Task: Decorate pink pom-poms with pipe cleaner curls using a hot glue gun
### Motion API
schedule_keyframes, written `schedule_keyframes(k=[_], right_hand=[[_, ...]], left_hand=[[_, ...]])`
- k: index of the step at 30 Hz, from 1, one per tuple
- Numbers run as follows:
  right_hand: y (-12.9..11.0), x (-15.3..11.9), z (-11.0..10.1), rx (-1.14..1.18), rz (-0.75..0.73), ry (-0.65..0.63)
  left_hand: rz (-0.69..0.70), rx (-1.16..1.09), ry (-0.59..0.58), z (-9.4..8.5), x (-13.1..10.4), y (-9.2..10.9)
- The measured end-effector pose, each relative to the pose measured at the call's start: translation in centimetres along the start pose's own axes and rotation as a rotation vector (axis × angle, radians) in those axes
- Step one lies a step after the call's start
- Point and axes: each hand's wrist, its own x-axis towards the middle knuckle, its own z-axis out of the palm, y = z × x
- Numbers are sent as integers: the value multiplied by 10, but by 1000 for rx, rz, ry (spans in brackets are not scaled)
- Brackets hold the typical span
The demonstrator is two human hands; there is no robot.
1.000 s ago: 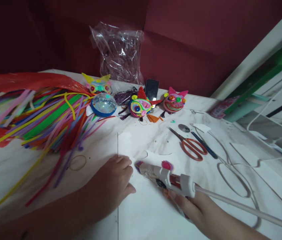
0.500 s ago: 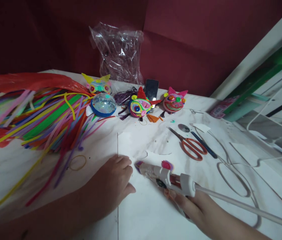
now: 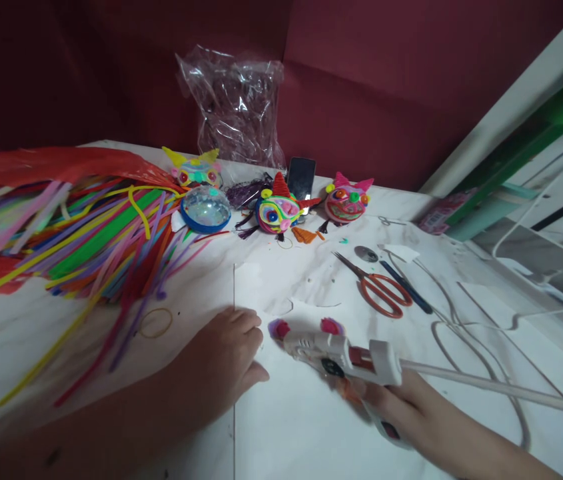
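Note:
My right hand (image 3: 406,413) is wrapped round the handle of a white hot glue gun (image 3: 318,350), with a long glue stick (image 3: 491,387) running out of its back end. The nozzle points left, by two small pink-and-purple fuzzy pieces (image 3: 331,326) that lie on a white sheet (image 3: 291,427). My left hand (image 3: 228,353) rests on the left part of this sheet, fingers curled together and thumb out to the right, holding it down. What lies under its fingers is hidden.
Behind stand decorated heads (image 3: 281,210) with pipe-cleaner horns, a clear dome (image 3: 205,208), a phone (image 3: 302,177) and a plastic bag (image 3: 241,107). Colourful pipe cleaners (image 3: 86,247) spread at left. Orange-handled scissors (image 3: 386,293), a blue tool (image 3: 406,287) and a white cable (image 3: 481,363) lie right.
My right hand has drawn the glue gun slightly right and toward me, its nozzle moving back from the left fuzzy piece. My left hand has stayed nearly still.

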Motion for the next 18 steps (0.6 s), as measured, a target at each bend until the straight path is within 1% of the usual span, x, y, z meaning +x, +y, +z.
schedule_keyframes(k=[3,8,18], right_hand=[[-4,-2,-3,-102,-57,-11],[-7,-2,-6,-235,-145,33],[-1,-1,-6,-277,-193,14]], left_hand=[[5,11,-14,-1,0,0],[-5,-6,-3,0,0,-1],[-7,-2,-31,1,1,-3]])
